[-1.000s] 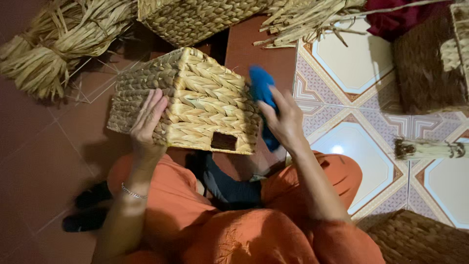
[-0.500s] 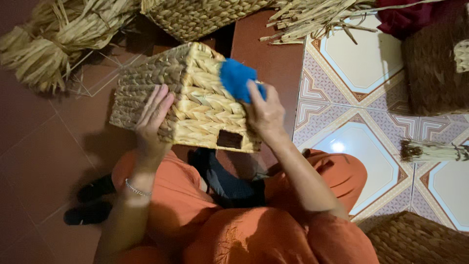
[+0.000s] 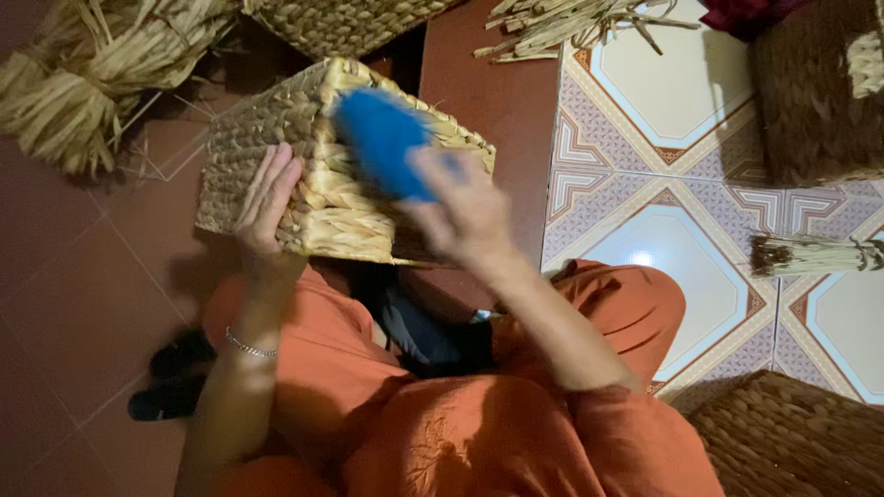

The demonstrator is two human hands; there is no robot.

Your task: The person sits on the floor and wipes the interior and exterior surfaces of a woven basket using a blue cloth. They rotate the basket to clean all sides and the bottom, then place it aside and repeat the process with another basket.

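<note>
A square woven basket (image 3: 322,166) is being held tipped on the lap, above the orange trousers (image 3: 460,433). The left hand (image 3: 267,198) is being pressed flat against the basket's left wall, fingers spread apart, nothing clamped. The right hand (image 3: 465,216) is being blurred by motion just right of the basket; it is being kept closed around a blue brush (image 3: 382,152), which is lying across the basket's upper face. A dark bundle (image 3: 424,336) is being seen directly below the basket, between the knees, and black sandals (image 3: 170,377) lower left of it. A second woven basket (image 3: 792,442) is being seen far below and right of it. Right of the basket a small tied bundle (image 3: 810,256) is lying on patterned tiles (image 3: 672,221). Left of and beyond the basket, raffia sheaves (image 3: 83,83) are being seen; beyond it, another woven piece (image 3: 341,23) and loose strands (image 3: 571,18).

Against the frame half a second earlier, the brush is being found further left across the basket, and the side opening is now being hidden.
</note>
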